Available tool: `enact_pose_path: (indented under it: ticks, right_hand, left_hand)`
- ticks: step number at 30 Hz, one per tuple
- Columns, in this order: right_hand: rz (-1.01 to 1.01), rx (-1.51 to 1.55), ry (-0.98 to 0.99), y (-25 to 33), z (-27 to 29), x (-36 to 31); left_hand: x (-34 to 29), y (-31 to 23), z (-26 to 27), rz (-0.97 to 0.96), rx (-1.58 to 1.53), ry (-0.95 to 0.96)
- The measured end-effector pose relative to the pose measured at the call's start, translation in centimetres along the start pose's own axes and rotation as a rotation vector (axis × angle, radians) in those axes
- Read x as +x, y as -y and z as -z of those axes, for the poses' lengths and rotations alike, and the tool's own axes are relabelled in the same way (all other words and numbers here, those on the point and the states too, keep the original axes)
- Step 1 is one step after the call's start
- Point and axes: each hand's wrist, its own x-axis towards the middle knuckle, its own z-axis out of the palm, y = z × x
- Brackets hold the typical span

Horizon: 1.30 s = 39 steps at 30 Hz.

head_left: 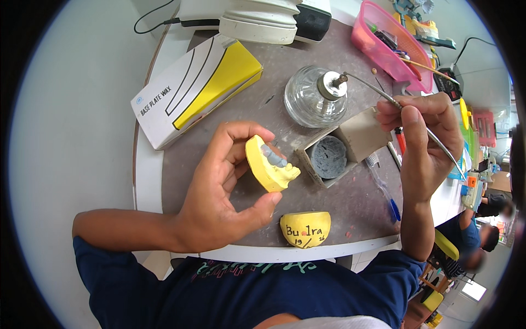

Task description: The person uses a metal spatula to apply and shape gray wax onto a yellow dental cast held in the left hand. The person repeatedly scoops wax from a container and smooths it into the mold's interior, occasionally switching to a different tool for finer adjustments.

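Note:
My left hand (222, 189) grips a yellow plaster dental cast (264, 167) between thumb and fingers; grey wax (273, 156) covers part of its tooth ridge. In my right hand (424, 137) is a thin metal wax carving tool (386, 97), held like a pen. Its tip is at the wick of a glass spirit lamp (309, 98); I cannot make out a flame. Between my hands, an opened small cardboard box (364, 134) holds a round block of grey wax (329, 156). A second yellow cast (305, 227), with handwriting on its base, lies near the table's front edge.
A white and yellow carton (197, 88) lies at the left. A white ribbed device (257, 22) stands at the back. The pink basket (392, 52) of tools is at the back right. A toothbrush (383, 183) lies beside the small box. Other people (466, 236) sit far right.

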Motion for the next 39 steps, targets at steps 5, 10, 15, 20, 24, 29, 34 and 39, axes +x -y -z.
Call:
enact_pose_path:
  ticks: [5,10,15,20,24,29,34,39]
  right_hand:
    - [-0.007,0.010,-0.006,0.0,0.0,0.1]
    - [-0.020,0.046,-0.009,0.1,0.0,0.2]
    - [-0.011,0.013,-0.034,0.1,0.1,0.2]
    - [0.224,0.018,0.052,0.9,-0.1,-3.3]
    - [0.274,0.134,0.262,0.6,-2.0,-6.1]
    - [0.331,0.146,0.203,-0.5,-3.8,-6.5]
    - [0.302,0.203,0.221,-0.8,-4.0,-6.8]
    - [0.285,0.288,0.222,-1.0,-4.1,-6.8]
  left_hand:
    - [0.0,0.0,-0.1,0.005,-0.003,-0.004]
    - [-0.1,-0.2,0.0,0.020,-0.003,-0.008]
    - [-0.1,0.1,0.0,-0.006,-0.005,-0.010]
    - [-0.3,0.1,0.0,0.003,-0.051,-0.015]
    - [-0.4,0.6,-0.2,-0.019,-0.082,0.005]
    - [-0.5,0.1,-0.3,0.045,-0.077,-0.014]
    - [-0.5,0.3,-0.3,0.019,-0.047,-0.006]
    - [-0.6,0.4,-0.6,-0.009,-0.031,-0.023]
